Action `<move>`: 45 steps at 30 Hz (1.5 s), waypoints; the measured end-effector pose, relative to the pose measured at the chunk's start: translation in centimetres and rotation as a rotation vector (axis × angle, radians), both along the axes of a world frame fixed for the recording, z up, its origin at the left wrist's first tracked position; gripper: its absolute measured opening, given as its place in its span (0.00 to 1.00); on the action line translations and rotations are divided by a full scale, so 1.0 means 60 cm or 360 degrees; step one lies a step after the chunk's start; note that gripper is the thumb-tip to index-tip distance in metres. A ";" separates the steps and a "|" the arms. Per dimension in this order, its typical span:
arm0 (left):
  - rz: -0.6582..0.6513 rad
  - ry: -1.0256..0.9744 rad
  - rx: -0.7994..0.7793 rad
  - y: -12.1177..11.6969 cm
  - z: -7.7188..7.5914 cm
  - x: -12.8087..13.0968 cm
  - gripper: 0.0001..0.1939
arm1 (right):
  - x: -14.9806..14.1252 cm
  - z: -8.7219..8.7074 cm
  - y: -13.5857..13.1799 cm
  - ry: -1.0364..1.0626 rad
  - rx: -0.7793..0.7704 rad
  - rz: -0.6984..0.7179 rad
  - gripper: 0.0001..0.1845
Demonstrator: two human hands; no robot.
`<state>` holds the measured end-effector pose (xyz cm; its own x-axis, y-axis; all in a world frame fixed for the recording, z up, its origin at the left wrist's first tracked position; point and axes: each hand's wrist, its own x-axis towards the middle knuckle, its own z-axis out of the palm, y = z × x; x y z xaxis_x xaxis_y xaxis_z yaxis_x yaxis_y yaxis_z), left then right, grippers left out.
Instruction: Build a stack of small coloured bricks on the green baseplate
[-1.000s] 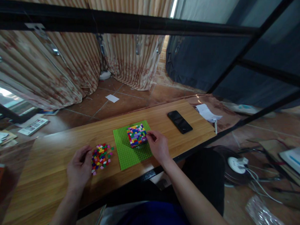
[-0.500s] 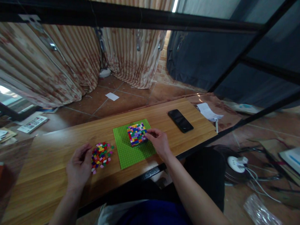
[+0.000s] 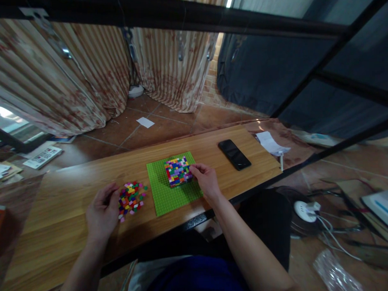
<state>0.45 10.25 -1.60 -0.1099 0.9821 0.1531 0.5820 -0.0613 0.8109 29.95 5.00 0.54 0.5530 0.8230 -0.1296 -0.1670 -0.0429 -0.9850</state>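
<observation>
A multicoloured brick block (image 3: 177,170) stands on a green baseplate (image 3: 170,195) in the middle of the wooden table (image 3: 71,183). My right hand (image 3: 208,181) rests on the plate's right side, its fingertips pinched against the block's right edge. A pile of several small loose coloured bricks (image 3: 131,197) lies left of the plate. My left hand (image 3: 102,212) sits just left of that pile, fingers curled and pinched together at its edge; whether a brick is between them is hidden.
A black phone (image 3: 234,154) lies on the table to the right, with a white paper (image 3: 270,143) at the far right corner. Black frame bars cross overhead. On the floor to the right are a white power strip (image 3: 306,210) and cables.
My right hand has moved in from beside the block to touch its right edge. My left hand has stayed by the loose bricks. The view has shifted slightly.
</observation>
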 end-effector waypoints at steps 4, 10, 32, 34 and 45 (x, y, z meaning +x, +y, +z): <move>-0.0027 -0.0035 0.0028 0.001 -0.002 -0.001 0.18 | 0.000 -0.001 0.001 -0.0023 -0.0006 0.0001 0.15; -0.0004 -0.0052 0.0056 0.003 -0.006 -0.001 0.18 | -0.001 -0.010 0.001 -0.0139 0.0049 -0.0021 0.16; -0.0012 -0.0052 0.0060 -0.005 0.003 0.005 0.19 | -0.141 0.035 -0.054 -0.1132 0.0420 0.0552 0.11; -0.0016 -0.0063 0.0065 -0.005 0.001 0.005 0.19 | -0.163 0.027 -0.044 -0.1310 0.0349 0.0700 0.12; -0.0016 -0.0024 0.0091 -0.003 -0.005 0.000 0.19 | -0.197 0.012 0.017 -0.1879 -0.0191 0.1098 0.15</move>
<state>0.46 10.09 -1.91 -0.1029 0.9729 0.2072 0.5690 -0.1133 0.8145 18.12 6.00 1.25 -0.1298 0.9908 0.0388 0.8500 0.1313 -0.5102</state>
